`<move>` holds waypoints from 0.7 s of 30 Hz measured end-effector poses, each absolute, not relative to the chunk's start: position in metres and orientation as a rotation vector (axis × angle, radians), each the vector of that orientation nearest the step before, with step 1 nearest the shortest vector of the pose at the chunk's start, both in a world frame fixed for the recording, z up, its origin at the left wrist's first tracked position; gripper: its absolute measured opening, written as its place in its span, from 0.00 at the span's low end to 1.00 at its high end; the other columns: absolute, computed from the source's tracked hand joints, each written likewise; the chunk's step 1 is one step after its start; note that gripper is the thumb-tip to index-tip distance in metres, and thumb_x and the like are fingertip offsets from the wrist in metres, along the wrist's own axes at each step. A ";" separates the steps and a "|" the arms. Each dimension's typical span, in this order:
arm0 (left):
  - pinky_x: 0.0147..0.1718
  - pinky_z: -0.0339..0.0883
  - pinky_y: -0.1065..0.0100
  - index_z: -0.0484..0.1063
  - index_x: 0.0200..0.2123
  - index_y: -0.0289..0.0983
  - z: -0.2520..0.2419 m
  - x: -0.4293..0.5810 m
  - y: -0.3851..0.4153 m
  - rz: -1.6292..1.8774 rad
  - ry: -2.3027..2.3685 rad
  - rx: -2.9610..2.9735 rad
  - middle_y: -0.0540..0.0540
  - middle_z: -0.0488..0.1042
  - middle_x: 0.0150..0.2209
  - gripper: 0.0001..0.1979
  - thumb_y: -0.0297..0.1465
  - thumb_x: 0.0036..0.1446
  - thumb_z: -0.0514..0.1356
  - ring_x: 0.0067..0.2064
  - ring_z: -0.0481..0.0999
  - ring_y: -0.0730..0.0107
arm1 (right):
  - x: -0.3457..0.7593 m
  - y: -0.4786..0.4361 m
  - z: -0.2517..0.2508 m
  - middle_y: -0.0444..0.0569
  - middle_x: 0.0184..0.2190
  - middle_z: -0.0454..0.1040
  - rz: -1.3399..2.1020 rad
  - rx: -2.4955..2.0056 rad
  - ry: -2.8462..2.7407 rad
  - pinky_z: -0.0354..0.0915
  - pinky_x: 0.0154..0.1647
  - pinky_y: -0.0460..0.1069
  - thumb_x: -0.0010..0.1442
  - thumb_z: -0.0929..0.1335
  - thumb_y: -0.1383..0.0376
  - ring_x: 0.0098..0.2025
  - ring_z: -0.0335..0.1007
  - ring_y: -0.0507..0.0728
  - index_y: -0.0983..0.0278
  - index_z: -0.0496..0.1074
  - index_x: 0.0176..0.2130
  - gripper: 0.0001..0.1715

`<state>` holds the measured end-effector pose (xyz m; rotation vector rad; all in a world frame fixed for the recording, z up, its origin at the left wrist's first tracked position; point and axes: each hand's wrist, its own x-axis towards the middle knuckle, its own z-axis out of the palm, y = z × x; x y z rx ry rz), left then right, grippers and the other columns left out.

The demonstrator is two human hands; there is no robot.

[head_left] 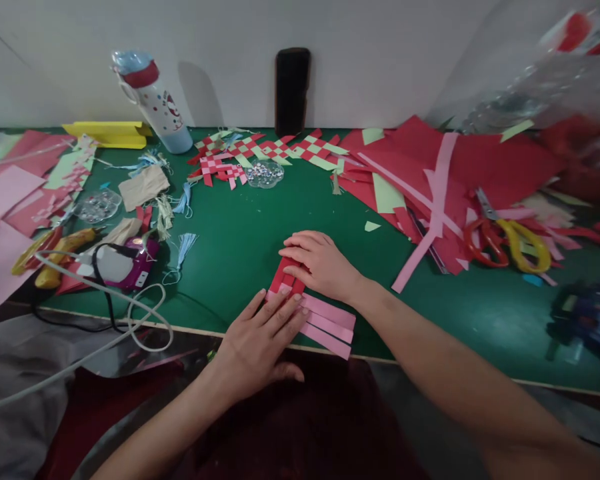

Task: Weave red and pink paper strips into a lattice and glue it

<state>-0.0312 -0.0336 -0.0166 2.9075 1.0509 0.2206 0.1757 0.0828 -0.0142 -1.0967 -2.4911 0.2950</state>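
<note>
**A:** Where's the strip piece lying?

**B:** At the near edge of the green bench (230, 227), straight in front of you. Red strips (284, 279) cross pink strips (330, 325), both flat on the bench.

**A:** Your hands?

**B:** Your left hand (263, 340) is spread flat, palm down, with its fingertips on the crossing. It grips nothing. Your right hand (320, 263) lies just beyond it, fingers loosely curved and pointing left, pressing the far end of the red strips. It isn't closed round anything either.

**A:** Axes?

**B:** The pink strips run long from under your left fingertips out to your right, slanting toward the bench edge, and their free ends show past both hands. The red ones run away from you, from left fingertips to right fingers. Only a short stretch shows between the hands.

**A:** Which hand is nearer?

**B:** Both touch the piece. The left is on the crossing, and the right wrist passes just beyond the pink free ends.

**A:** Anything around it?

**B:** Scissors (510, 240) are well off to the right on paper scraps, finished woven pieces (260, 150) sit at the back, and a cabled tool (125, 263) is to the left
</note>
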 end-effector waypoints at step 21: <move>0.67 0.48 0.50 0.59 0.66 0.40 -0.023 -0.030 -0.036 0.387 1.075 2.947 0.44 0.60 0.67 0.40 0.54 0.55 0.60 0.68 0.57 0.54 | 0.244 -0.110 -0.019 0.57 0.63 0.66 -0.169 -1.553 -2.569 0.53 0.65 0.66 0.68 0.61 0.53 0.66 0.58 0.65 0.68 0.62 0.64 0.32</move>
